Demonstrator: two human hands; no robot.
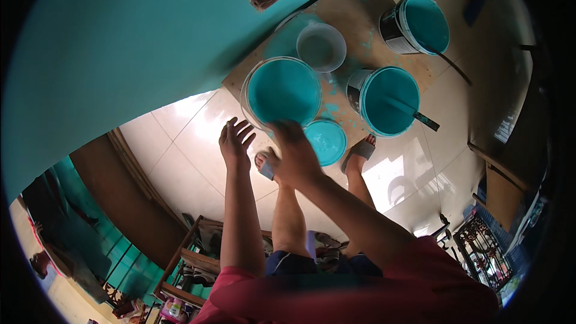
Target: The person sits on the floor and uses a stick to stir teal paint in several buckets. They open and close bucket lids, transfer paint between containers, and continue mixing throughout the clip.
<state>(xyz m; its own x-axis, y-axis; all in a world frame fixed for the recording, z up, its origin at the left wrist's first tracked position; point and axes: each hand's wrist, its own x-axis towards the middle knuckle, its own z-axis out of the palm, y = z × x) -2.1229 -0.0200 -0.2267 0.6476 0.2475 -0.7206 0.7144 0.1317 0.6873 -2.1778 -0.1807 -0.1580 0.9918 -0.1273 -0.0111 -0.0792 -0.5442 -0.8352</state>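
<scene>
My left hand [237,143] is open, fingers spread and empty, just below the near left side of a large bucket of teal paint [283,93]. My right hand [293,150] is smeared by motion at that bucket's near rim, left of a round teal-coated lid [327,144]; its fingers cannot be made out. Behind the large bucket stands a translucent white plastic container [321,48] with paint residue inside. To the right, a second paint bucket [390,102] has a paint-stained flat handle [426,121] resting over its rim.
A third paint bucket [425,24] with a dark stick [453,67] stands far right. Beneath the buckets lies a paint-spotted brown board [354,9] on the tiled floor [192,144]. The teal wall [120,42] rises at left. A wooden rack [192,258] stands near my legs.
</scene>
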